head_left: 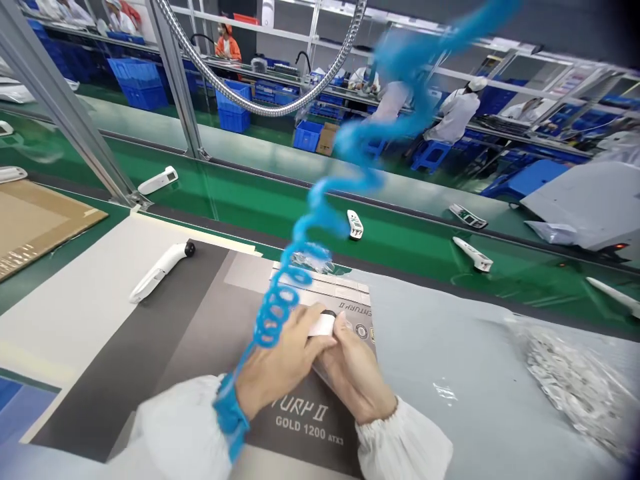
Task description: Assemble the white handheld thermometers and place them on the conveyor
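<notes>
Both hands meet over a printed grey cardboard sheet [305, 427] at the middle of the bench. My left hand [283, 357], with a blue coiled strap [231, 410] around its wrist, has its fingers wrapped round a white device with a dark end [323, 325]. From the other side, my right hand [353, 367] grips the same device, its thumb near the dark end. Most of the device's body is hidden by the fingers. Another white handheld device [159, 273] with a black tip lies on the sheet to the left.
A green conveyor [300, 217] carrying several white devices runs behind the bench. On the right lies a clear bag of small white parts [575, 380]. A metal flexible hose [270, 110] hangs overhead. Cardboard [43, 220] lies at left. People work in the background.
</notes>
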Demonstrator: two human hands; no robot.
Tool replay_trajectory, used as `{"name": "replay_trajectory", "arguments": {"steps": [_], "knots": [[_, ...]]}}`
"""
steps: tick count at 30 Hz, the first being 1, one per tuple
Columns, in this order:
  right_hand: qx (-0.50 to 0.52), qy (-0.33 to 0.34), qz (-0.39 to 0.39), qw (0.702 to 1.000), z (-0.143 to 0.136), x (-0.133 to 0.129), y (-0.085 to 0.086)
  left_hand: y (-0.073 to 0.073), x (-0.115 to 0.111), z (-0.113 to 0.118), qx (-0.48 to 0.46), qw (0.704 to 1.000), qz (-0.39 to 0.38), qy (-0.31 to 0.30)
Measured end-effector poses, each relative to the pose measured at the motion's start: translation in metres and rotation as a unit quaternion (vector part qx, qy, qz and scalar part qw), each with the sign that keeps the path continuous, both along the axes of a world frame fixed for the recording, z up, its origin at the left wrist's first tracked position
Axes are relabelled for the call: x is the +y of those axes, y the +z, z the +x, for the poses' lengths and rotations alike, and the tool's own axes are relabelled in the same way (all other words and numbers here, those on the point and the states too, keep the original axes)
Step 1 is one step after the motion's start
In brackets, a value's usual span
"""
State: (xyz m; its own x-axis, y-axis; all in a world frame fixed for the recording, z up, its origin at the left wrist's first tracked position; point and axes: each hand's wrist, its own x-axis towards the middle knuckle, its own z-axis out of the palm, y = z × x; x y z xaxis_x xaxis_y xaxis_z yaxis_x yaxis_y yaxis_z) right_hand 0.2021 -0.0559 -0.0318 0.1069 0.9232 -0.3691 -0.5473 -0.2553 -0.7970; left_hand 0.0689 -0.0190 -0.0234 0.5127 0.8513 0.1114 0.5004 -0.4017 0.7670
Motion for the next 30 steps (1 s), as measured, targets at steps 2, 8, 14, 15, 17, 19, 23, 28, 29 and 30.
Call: {"name": "replay_trajectory", "arguments": {"steps": [2,8,14,15,17,19,23,28,29,30], "knots": [[-0.070,0.059,-0.011,0.996,0.024,0.014,0.002,0.014,0.034,-0.020,0.032,0.992,-0.102,-0.070],[-0.465,-0.020,-0.033,0.885,0.118,0.111,-0.001,0.033,0.172,-0.057,0.101,0.994,-0.022,0.040],[-0.630,-0.070,-0.066,0.771,0.133,0.225,-0.016,0.008,0.245,-0.061,0.133,0.980,0.062,0.134],[-0.646,-0.069,-0.069,0.757,0.130,0.238,-0.016,0.004,0.246,-0.064,0.141,0.978,0.070,0.137],[-0.667,-0.059,-0.078,0.738,0.122,0.258,-0.013,0.000,0.240,-0.070,0.154,0.975,0.089,0.134],[-0.678,-0.041,-0.071,0.731,0.109,0.268,-0.004,0.003,0.222,-0.074,0.164,0.973,0.108,0.122],[-0.649,0.068,0.054,0.756,0.064,0.250,0.031,0.021,0.166,-0.069,0.159,0.955,0.220,0.117],[-0.330,0.438,0.214,0.808,0.018,0.160,0.076,0.029,0.099,-0.070,0.259,0.951,0.163,0.034],[-0.317,0.455,0.215,0.804,0.018,0.142,0.081,0.026,0.089,-0.080,0.287,0.951,0.116,0.017],[-0.328,0.460,0.220,0.795,0.020,0.127,0.084,0.019,0.080,-0.094,0.308,0.946,0.090,0.036]]}}
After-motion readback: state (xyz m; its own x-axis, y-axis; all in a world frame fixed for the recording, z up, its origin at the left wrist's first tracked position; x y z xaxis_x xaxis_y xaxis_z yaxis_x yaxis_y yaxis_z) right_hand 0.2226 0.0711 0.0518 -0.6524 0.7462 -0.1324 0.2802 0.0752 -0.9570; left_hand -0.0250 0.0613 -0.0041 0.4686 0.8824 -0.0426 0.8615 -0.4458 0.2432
